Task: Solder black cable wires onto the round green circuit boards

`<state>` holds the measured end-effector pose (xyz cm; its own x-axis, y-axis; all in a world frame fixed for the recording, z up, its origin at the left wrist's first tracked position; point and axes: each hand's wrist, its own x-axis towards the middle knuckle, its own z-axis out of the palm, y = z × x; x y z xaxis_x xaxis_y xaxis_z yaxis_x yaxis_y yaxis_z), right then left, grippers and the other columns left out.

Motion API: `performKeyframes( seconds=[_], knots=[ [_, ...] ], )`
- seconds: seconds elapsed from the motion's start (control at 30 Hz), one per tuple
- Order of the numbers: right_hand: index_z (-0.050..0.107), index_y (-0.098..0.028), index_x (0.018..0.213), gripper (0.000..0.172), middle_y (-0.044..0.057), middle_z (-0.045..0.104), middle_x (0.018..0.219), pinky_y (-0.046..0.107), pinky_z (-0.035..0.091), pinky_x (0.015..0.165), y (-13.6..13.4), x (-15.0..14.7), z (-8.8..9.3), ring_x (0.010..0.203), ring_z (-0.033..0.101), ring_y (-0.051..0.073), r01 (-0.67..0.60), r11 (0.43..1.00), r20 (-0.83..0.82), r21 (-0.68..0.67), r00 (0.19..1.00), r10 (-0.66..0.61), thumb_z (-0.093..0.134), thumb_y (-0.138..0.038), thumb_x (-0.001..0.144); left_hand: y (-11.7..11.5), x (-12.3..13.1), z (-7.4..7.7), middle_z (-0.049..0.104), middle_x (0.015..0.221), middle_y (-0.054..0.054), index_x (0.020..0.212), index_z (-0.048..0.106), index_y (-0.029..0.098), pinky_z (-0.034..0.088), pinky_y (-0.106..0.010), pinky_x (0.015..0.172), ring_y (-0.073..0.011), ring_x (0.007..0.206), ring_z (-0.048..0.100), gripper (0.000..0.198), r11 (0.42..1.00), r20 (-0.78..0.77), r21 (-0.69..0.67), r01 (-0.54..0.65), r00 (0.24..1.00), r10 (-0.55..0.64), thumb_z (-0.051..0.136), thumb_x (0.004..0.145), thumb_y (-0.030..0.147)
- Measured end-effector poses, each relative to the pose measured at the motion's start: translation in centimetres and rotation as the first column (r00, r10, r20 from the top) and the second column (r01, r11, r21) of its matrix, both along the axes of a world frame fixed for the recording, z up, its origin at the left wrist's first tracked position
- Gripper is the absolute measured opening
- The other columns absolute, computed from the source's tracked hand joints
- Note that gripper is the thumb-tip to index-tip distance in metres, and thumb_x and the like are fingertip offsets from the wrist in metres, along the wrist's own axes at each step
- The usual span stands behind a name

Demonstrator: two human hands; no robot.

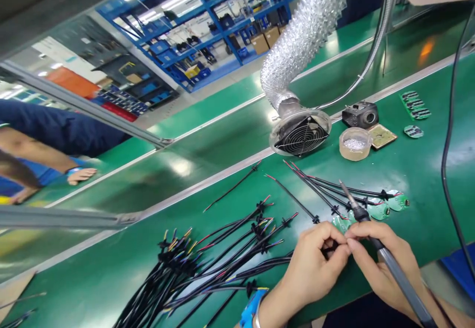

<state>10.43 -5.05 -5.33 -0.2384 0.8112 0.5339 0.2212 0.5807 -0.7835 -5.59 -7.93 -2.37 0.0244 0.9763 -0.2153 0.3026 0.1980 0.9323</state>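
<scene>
A soldering iron (403, 278) rests in my right hand (389, 254), its tip pointing up and away over the bench. My left hand (313, 263) is closed in a pinch, and its fingertips meet those of my right hand. Something dark shows between the left fingers, too hidden to name. Just beyond my hands lie several round green circuit boards (399, 201) with black cables (345, 185) attached. One separate black cable (293, 197) with a grommet runs toward my left hand. A large bundle of black cables (148, 288) with bared coloured wire ends spreads out to the left.
A fume extractor hood (300, 132) hangs from a silver duct (297, 36) behind the boards. Near it are a round container (355, 145), a sponge tray (382, 136) and a black holder (359, 115). A black cord (449, 150) crosses at right. Another person's hand (81, 175) rests across the partition.
</scene>
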Motion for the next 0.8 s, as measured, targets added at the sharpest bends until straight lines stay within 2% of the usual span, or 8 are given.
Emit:
performKeyframes(
  seconds=[0.03,0.1,0.17,0.2,0.33,0.47,0.7,0.8],
  knots=[
    [0.059,-0.023,0.101,0.018,0.0,0.07,0.086,0.02,0.059,0.07,0.1,-0.1,0.1,0.077,0.07,0.012,-0.021,1.0,-0.034,0.004,0.999,0.021,0.06,-0.009,0.089,0.2,-0.3,0.0,0.06,0.066,0.0,0.08,0.061,0.017,0.04,-0.021,0.053,-0.0111,0.058,0.054,0.021,0.994,0.105,-0.098,0.039,0.994,-0.029,0.067,0.081,0.037],
    [0.059,-0.023,0.1,0.021,-0.001,0.071,0.085,0.021,0.059,0.07,0.3,-0.1,0.3,0.074,0.07,0.011,-0.072,0.997,-0.107,0.021,0.991,0.074,0.059,-0.006,0.088,0.6,-0.8,0.2,0.064,0.071,-0.002,0.082,0.062,0.016,0.037,-0.019,0.044,-0.0095,0.051,0.055,0.035,0.946,0.333,-0.276,0.169,0.94,-0.071,0.068,0.078,0.049],
    [0.059,-0.024,0.1,0.022,-0.002,0.073,0.085,0.022,0.06,0.071,0.6,-0.1,0.2,0.075,0.071,0.011,-0.091,0.995,-0.158,0.043,0.983,0.097,0.061,-0.006,0.087,1.1,-1.1,0.2,0.067,0.077,-0.005,0.079,0.063,0.014,0.032,-0.017,0.037,-0.0073,0.046,0.054,0.043,0.904,0.463,-0.352,0.244,0.884,-0.059,0.07,0.074,0.056],
    [0.06,-0.024,0.102,0.022,-0.001,0.073,0.087,0.023,0.061,0.073,0.6,-0.1,0.0,0.077,0.072,0.012,-0.082,0.996,-0.164,0.042,0.983,0.087,0.063,-0.007,0.087,1.3,-1.2,0.1,0.067,0.076,-0.005,0.077,0.063,0.014,0.031,-0.016,0.036,-0.0065,0.046,0.053,0.044,0.903,0.486,-0.362,0.232,0.873,-0.029,0.073,0.072,0.056],
    [0.06,-0.022,0.104,0.022,0.002,0.071,0.087,0.023,0.061,0.069,0.4,-0.1,-0.8,0.076,0.071,0.013,-0.007,1.0,-0.132,-0.005,0.991,0.006,0.066,-0.012,0.087,1.4,-1.1,-0.4,0.063,0.066,-0.001,0.073,0.062,0.014,0.036,-0.015,0.038,-0.0074,0.049,0.054,0.039,0.926,0.479,-0.367,0.09,0.871,0.105,0.082,0.063,0.046],
    [0.057,-0.022,0.104,0.022,0.002,0.069,0.084,0.023,0.061,0.068,0.0,-0.3,-1.3,0.075,0.07,0.013,-0.015,1.0,-0.153,0.014,0.988,0.017,0.063,-0.009,0.087,0.7,-0.7,-0.8,0.057,0.053,0.003,0.077,0.062,0.014,0.033,-0.014,0.037,-0.0057,0.041,0.047,0.038,0.93,0.441,-0.365,0.035,0.886,0.14,0.082,0.066,0.045],
    [0.054,-0.022,0.102,0.036,-0.001,0.065,0.079,0.024,0.059,0.063,-1.0,-1.3,-1.2,0.067,0.064,0.011,-0.032,0.986,-0.199,0.161,0.978,0.064,0.06,0.004,0.079,0.7,0.0,-0.3,0.056,0.062,0.004,0.07,0.055,0.017,0.025,-0.013,0.032,-0.0038,0.043,0.047,0.035,0.89,0.559,-0.436,-0.13,0.736,0.381,0.08,0.061,0.038],
    [0.056,-0.022,0.097,0.034,0.0,0.065,0.078,0.025,0.058,0.059,-1.4,-1.3,-1.3,0.065,0.061,0.011,-0.064,0.977,-0.165,0.204,0.981,0.099,0.06,0.004,0.077,1.1,-0.3,0.1,0.055,0.058,0.005,0.067,0.055,0.016,0.02,-0.013,0.032,-0.0023,0.038,0.041,0.028,0.889,0.456,-0.439,-0.133,0.82,0.347,0.076,0.064,0.035]
  ],
)
